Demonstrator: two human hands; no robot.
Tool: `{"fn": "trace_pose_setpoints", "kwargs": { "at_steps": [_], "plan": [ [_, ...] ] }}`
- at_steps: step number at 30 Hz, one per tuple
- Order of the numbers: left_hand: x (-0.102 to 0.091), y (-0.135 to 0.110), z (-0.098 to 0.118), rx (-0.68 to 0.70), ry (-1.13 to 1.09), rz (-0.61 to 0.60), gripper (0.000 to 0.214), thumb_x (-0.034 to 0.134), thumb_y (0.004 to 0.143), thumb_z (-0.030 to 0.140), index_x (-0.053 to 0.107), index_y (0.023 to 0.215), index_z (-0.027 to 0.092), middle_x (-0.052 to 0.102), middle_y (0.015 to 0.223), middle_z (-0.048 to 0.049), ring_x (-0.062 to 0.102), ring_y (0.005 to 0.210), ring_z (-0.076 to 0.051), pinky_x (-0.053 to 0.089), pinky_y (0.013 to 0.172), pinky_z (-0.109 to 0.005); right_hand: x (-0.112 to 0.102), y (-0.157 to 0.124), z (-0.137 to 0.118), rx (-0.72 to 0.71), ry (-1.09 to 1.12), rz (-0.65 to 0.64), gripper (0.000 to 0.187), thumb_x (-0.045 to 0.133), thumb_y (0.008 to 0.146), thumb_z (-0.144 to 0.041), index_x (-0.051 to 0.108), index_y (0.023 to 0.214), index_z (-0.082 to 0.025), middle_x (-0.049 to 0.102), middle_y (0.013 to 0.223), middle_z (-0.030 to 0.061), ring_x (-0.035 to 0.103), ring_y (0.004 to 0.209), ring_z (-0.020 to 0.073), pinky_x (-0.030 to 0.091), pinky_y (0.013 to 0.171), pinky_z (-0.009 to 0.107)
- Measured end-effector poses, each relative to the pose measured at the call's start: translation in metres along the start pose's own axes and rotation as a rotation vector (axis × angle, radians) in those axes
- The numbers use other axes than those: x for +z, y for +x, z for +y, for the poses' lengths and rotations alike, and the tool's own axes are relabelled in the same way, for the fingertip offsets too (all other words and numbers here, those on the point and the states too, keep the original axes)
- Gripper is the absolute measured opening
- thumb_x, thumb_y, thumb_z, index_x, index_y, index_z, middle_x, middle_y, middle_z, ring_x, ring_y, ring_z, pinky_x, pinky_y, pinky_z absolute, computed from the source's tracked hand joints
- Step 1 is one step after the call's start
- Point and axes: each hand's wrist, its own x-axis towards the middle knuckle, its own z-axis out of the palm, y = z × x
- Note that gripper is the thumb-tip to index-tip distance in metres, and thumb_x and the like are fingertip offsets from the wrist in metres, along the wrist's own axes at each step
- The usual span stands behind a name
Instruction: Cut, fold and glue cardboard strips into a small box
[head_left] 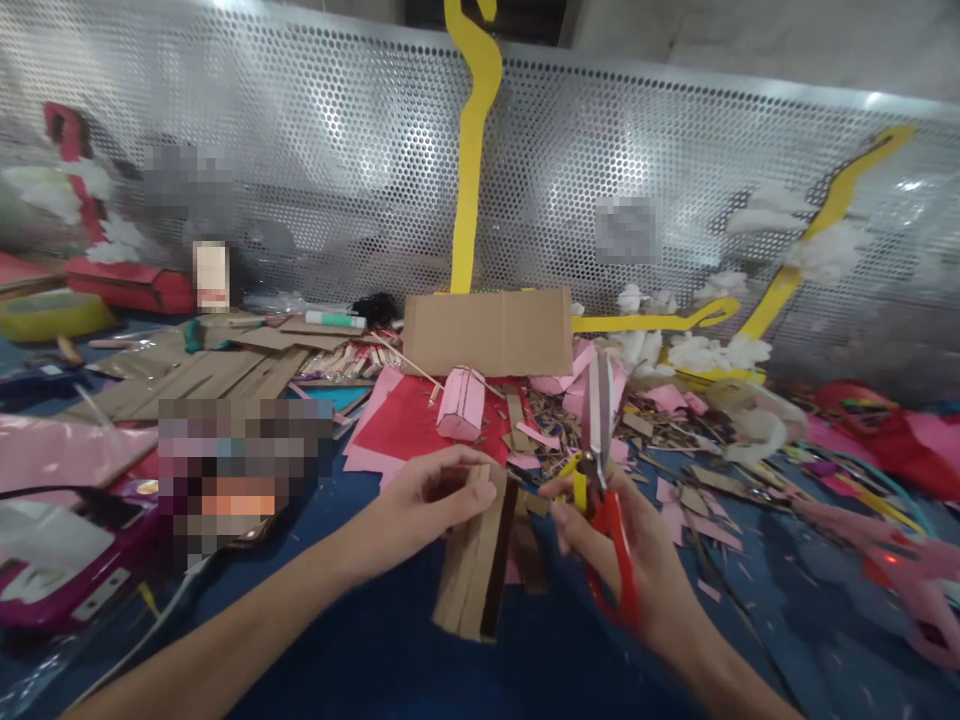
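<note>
My left hand (424, 505) pinches the top of a strip of brown cardboard (474, 560) that hangs down over the blue table (390, 660). My right hand (626, 555) grips red-handled scissors (604, 470), blades pointing up and away, close to shut. The scissors sit just right of the cardboard strip, apart from it. A small yellow piece (576, 478) shows by the scissor handle.
A large cardboard sheet (489, 330) stands at the back against a perforated metal wall (315, 170) with yellow paper shapes (471, 150). A pink paper box (461, 402), red and pink sheets, cardboard scraps and white cotton tufts (712, 350) litter the table. Pink scissors (911, 590) lie right.
</note>
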Motion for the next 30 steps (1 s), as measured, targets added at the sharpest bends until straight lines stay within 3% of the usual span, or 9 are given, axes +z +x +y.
{"fn": "trace_pose_setpoints", "kwargs": {
  "at_steps": [3,10,23,30],
  "plan": [
    [0.006,0.001,-0.006,0.017,0.007,-0.010,0.033,0.069,0.094,0.048,0.069,0.111,0.020,0.072,0.103,-0.0041,0.067,0.096,-0.019,0.049,0.085,-0.030,0.005,-0.002,-0.003,0.018,0.057,-0.011,0.036,0.082,0.082,-0.047,0.063,0.098,-0.021,0.066,0.081,0.0015,0.057,0.059,0.0124,0.051,0.057,0.026],
    [0.015,-0.005,-0.006,-0.075,0.094,-0.031,0.036,0.075,0.089,0.049,0.068,0.108,0.020,0.070,0.090,-0.0006,0.064,0.080,-0.016,0.047,0.070,-0.026,0.012,-0.005,0.010,0.013,0.185,-0.076,0.036,0.088,0.078,-0.038,0.058,0.093,-0.023,0.066,0.088,0.0001,0.061,0.072,0.0125,0.053,0.066,0.024],
    [0.016,-0.003,-0.004,-0.071,0.045,-0.059,0.033,0.075,0.089,0.046,0.070,0.110,0.020,0.075,0.098,-0.0032,0.068,0.085,-0.018,0.050,0.074,-0.027,0.011,-0.004,0.009,0.023,0.200,-0.114,0.037,0.086,0.081,-0.035,0.053,0.090,-0.022,0.061,0.082,-0.0026,0.055,0.067,0.0108,0.048,0.062,0.023],
    [0.013,0.000,0.002,-0.073,0.071,0.009,0.032,0.073,0.089,0.050,0.071,0.100,0.020,0.072,0.088,-0.0003,0.062,0.078,-0.015,0.045,0.074,-0.026,0.002,0.004,0.006,0.013,0.106,0.018,0.035,0.083,0.082,-0.042,0.056,0.087,-0.022,0.062,0.079,-0.0018,0.053,0.066,0.0118,0.045,0.062,0.025]
  ]
}}
